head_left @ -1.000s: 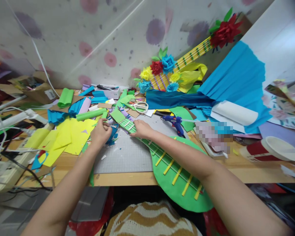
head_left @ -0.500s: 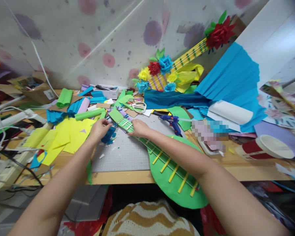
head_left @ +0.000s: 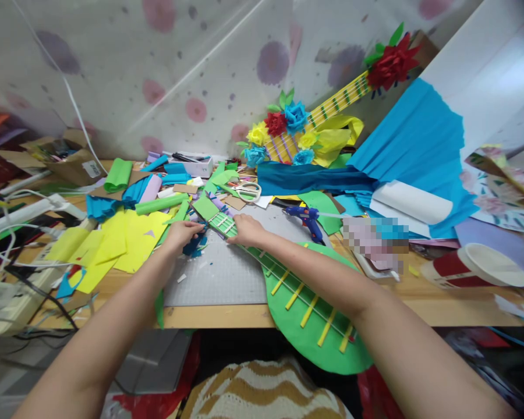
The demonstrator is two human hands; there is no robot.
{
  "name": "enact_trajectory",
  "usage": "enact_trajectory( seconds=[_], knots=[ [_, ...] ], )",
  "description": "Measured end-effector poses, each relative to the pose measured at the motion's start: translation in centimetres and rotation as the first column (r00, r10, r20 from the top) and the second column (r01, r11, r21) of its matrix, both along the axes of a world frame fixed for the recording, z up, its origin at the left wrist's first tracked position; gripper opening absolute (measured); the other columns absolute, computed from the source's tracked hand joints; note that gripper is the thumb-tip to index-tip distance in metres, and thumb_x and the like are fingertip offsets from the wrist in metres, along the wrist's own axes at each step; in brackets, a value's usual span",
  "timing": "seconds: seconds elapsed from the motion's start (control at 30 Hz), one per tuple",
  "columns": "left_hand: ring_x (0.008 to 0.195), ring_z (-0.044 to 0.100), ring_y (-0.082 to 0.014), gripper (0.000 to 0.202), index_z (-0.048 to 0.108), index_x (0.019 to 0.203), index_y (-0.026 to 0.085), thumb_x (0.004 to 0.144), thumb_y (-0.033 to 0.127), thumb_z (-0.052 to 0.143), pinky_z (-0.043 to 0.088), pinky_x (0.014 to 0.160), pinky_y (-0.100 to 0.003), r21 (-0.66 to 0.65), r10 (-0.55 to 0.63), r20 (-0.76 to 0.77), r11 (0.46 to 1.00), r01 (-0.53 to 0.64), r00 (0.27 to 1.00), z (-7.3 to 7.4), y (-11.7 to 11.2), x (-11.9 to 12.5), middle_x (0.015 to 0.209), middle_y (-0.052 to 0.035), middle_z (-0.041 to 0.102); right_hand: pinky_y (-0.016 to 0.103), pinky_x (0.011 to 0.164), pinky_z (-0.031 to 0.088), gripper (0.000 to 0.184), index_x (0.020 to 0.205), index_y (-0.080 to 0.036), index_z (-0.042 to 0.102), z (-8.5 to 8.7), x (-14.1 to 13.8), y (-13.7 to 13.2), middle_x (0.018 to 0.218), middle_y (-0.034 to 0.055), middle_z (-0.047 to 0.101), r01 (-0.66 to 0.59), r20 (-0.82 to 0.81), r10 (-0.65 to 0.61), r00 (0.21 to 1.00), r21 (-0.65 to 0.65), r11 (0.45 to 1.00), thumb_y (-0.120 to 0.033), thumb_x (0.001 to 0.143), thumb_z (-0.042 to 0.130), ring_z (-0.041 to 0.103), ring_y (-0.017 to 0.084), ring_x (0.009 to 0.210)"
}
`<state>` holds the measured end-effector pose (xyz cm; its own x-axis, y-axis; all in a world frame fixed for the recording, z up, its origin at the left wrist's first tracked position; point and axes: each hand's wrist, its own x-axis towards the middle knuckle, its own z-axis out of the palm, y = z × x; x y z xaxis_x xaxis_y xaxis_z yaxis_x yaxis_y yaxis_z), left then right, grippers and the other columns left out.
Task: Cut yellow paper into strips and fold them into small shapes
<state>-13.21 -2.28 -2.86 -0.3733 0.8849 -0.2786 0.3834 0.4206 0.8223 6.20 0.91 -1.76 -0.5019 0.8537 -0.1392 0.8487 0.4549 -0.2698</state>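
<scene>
A green paper guitar (head_left: pixel 288 326) lies slantwise, its round body with yellow strips jutting over the table's front edge. Its neck and headstock (head_left: pixel 206 207) point to the back left, with small dark blue pegs along the headstock's side. My right hand (head_left: pixel 248 230) is closed over the neck. At the near edge of the headstock, my left hand (head_left: pixel 184 234) is pinched, fingertips together; what sits between them is too small to make out. Blue paper scraps (head_left: pixel 195 247) lie beneath the left fingertips on the grey cutting mat (head_left: pixel 227 282).
A blue glue gun (head_left: pixel 306 219) lies right of the neck, with scissors (head_left: pixel 248 191) behind. Yellow paper sheets (head_left: pixel 135 241) spread on the left. A yellow guitar with paper flowers (head_left: pixel 338 105) leans at the back. A paper cup (head_left: pixel 471 265) lies tilted at right.
My left fingertips have shifted slightly right, closer to the headstock's edge. The right hand keeps its hold on the neck, and the view has moved a little.
</scene>
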Motion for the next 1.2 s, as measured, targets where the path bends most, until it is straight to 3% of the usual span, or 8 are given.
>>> enact_trajectory(
  seconds=[0.47, 0.7, 0.83, 0.97, 1.07, 1.2],
  knots=[
    [0.048, 0.052, -0.0138, 0.021, 0.071, 0.068, 0.018, 0.059, 0.037, 0.068, 0.031, 0.043, -0.024, 0.021, -0.031, -0.200, 0.999, 0.036, 0.979, -0.7, 0.0, 0.0, 0.051, -0.0008, 0.060, 0.037, 0.088, 0.044, 0.066, 0.118, -0.011, 0.047, -0.3, 0.0, 0.1, 0.122, 0.0164, 0.053, -0.001, 0.003, 0.001, 1.000, 0.008, 1.000, -0.048, 0.067, 0.067, 0.050, 0.029, 0.112],
    [0.049, 0.053, -0.0143, 0.029, 0.071, 0.072, 0.017, 0.062, 0.044, 0.066, 0.034, 0.046, -0.024, -0.017, -0.076, -0.245, 0.997, 0.074, 0.966, 0.8, -0.3, -0.9, 0.051, -0.0012, 0.060, 0.035, 0.088, 0.044, 0.064, 0.119, -0.012, 0.046, 0.3, 0.2, -0.2, 0.122, 0.0167, 0.052, 0.006, 0.019, -0.006, 1.000, -0.010, 1.000, -0.048, 0.070, 0.065, 0.050, 0.028, 0.113],
    [0.065, 0.061, -0.0188, 0.030, 0.070, 0.082, 0.017, 0.067, 0.041, 0.063, 0.038, 0.053, -0.025, 0.041, -0.004, -0.428, 0.999, 0.024, 0.904, 2.3, 0.0, -2.9, 0.074, -0.0049, 0.070, 0.037, 0.088, 0.044, 0.065, 0.119, -0.010, 0.047, 0.3, 0.2, -0.2, 0.121, 0.0173, 0.053, -0.005, 0.006, 0.005, 1.000, -0.001, 1.000, -0.048, 0.069, 0.065, 0.050, 0.029, 0.112],
    [0.087, 0.063, -0.0227, 0.031, 0.068, 0.096, 0.022, 0.070, 0.036, 0.062, 0.041, 0.062, -0.027, 0.087, -0.035, -0.605, 0.990, 0.110, 0.795, 2.7, 1.1, -4.1, 0.100, -0.0042, 0.070, 0.037, 0.088, 0.044, 0.067, 0.120, -0.011, 0.046, 0.0, 0.2, 0.0, 0.121, 0.0169, 0.053, -0.003, 0.005, 0.003, 1.000, -0.002, 1.000, -0.049, 0.068, 0.065, 0.050, 0.029, 0.112],
    [0.084, 0.063, -0.0217, 0.030, 0.069, 0.094, 0.021, 0.069, 0.036, 0.062, 0.043, 0.063, -0.026, 0.102, -0.090, -0.522, 0.981, 0.167, 0.848, 2.0, 2.1, -4.5, 0.094, -0.0047, 0.071, 0.037, 0.088, 0.044, 0.067, 0.119, -0.012, 0.046, -0.3, 0.2, 0.1, 0.120, 0.0164, 0.053, -0.001, -0.011, 0.001, 1.000, -0.002, 1.000, -0.051, 0.068, 0.064, 0.051, 0.028, 0.111],
    [0.064, 0.060, -0.0155, 0.032, 0.069, 0.082, 0.018, 0.061, 0.042, 0.067, 0.042, 0.051, -0.022, 0.154, -0.122, -0.211, 0.976, 0.156, 0.970, 1.3, 3.1, -4.9, 0.075, -0.0038, 0.070, 0.037, 0.088, 0.044, 0.066, 0.118, -0.013, 0.046, -0.6, 0.2, 0.3, 0.119, 0.0166, 0.053, 0.002, -0.027, -0.003, 1.000, -0.005, 1.000, -0.050, 0.067, 0.065, 0.051, 0.028, 0.111]
  ],
)
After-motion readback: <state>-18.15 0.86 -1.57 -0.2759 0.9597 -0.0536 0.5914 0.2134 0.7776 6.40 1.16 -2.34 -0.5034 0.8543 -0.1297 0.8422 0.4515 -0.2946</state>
